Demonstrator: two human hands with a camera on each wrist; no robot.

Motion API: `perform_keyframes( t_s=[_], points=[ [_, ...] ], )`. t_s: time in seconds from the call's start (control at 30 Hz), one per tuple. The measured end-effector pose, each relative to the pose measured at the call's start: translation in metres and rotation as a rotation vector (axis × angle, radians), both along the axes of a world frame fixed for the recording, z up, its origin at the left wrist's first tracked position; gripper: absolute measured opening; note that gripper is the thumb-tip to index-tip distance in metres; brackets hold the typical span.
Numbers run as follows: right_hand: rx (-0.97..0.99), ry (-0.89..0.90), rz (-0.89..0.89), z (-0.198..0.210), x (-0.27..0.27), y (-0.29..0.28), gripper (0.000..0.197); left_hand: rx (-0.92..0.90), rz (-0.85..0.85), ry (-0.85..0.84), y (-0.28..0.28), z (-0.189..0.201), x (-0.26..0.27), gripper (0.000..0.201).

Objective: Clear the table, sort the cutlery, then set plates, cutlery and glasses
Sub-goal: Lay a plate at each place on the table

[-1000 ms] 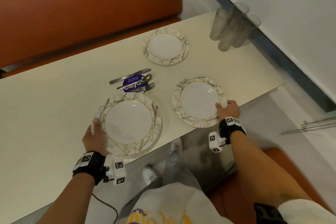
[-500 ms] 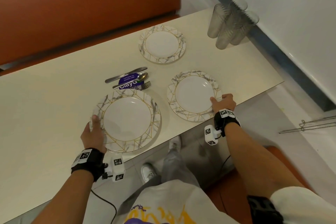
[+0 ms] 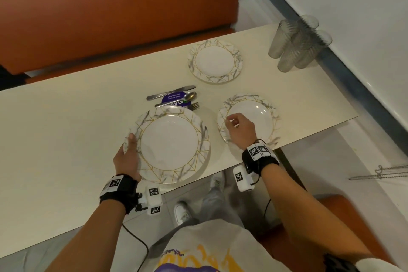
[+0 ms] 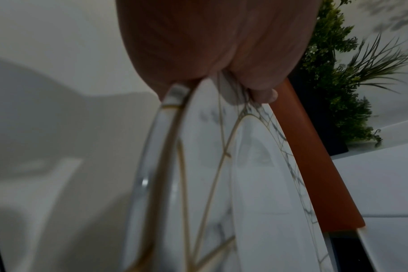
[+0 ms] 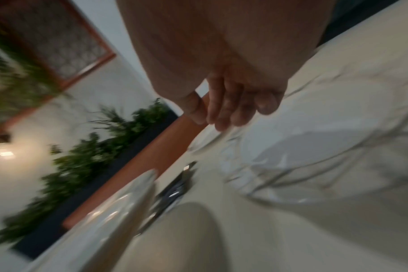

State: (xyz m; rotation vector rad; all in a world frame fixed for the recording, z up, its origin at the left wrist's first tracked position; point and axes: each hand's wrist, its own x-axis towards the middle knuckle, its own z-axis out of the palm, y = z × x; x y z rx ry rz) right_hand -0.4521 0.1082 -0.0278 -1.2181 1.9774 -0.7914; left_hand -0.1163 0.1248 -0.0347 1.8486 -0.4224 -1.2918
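Two stacked large marble-and-gold plates [image 3: 170, 146] are at the table's near edge. My left hand [image 3: 128, 152] grips their left rim, thumb on top; the left wrist view shows both plates [image 4: 256, 184] pinched in that hand [image 4: 221, 86]. Their far edge overlaps a purple card [image 3: 174, 99] under a knife [image 3: 171, 95], spoon [image 3: 183, 98] and fork [image 3: 193, 106]. A smaller plate [image 3: 260, 117] lies to the right. My right hand [image 3: 239, 128] hovers over its left side with loose fingers [image 5: 224, 114], holding nothing. Another small plate [image 3: 215, 62] lies farther back.
Several clear ribbed glasses [image 3: 298, 44] stand clustered at the far right corner of the cream table [image 3: 66, 128], next to the wall. An orange bench [image 3: 110, 17] runs along the far side. The table's left half is bare.
My right hand let go of the small plate's near rim and moved left over that plate. The left hand keeps its grip, and the large plates now overlap the purple card.
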Motion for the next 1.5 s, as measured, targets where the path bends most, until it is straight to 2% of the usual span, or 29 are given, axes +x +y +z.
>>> perform_keyframes(
  t_s=[0.07,0.13,0.23,0.43,0.57,0.7,0.83,0.97,1.17,1.5],
  points=[
    [0.090,-0.087,0.188,0.008,0.042,-0.007,0.037,0.000,-0.016,-0.014,0.003,0.006,0.005,0.080],
    [0.118,-0.030,0.342,0.012,0.074,-0.017,0.049,-0.002,-0.005,-0.009,0.005,0.013,0.016,0.076],
    [0.085,0.061,0.428,0.017,0.106,-0.033,0.052,0.028,0.056,0.017,0.010,0.019,0.041,0.086],
    [0.091,0.023,0.404,0.027,0.146,-0.091,0.039,0.016,0.275,0.047,0.027,0.017,0.100,0.071],
    [0.057,-0.023,0.294,0.026,0.172,-0.142,0.032,0.013,0.380,-0.048,0.035,0.017,0.125,0.058],
    [0.126,-0.096,0.143,0.013,0.201,-0.195,0.027,0.029,0.413,-0.127,0.032,0.023,0.135,0.056],
    [0.209,-0.175,0.071,-0.006,0.232,-0.239,0.025,0.053,0.459,-0.181,0.024,0.019,0.149,0.070],
    [0.231,-0.120,0.127,-0.030,0.254,-0.271,0.028,0.068,0.516,-0.179,0.015,0.012,0.159,0.084],
    [0.322,-0.119,0.155,-0.049,0.273,-0.299,0.023,0.037,0.589,-0.130,-0.015,0.020,0.155,0.060],
    [0.382,0.006,0.289,-0.063,0.290,-0.315,0.022,0.033,0.598,-0.147,-0.029,0.012,0.163,0.065]
  ],
)
